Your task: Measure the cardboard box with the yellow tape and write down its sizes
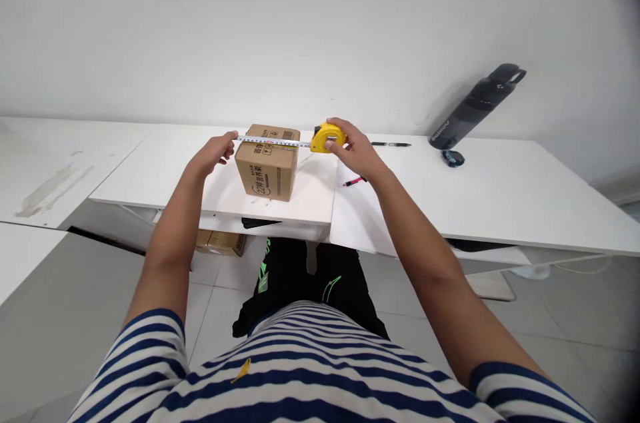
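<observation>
Your left hand [213,153] pinches the blade [267,140] left of the box [267,170]; your right hand [354,151] grips the yellow case [327,137]. A slack pinch risks snap-back.

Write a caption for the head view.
Left hand and right hand stretch a yellow tape measure across a cardboard box.

You are in a plain office room. Long white desks [500,190] stand in a row against a bare white wall [300,23]. A black pen [391,144] and a red pen [354,180] lie on one desk. The floor [550,316] has grey tiles.
</observation>
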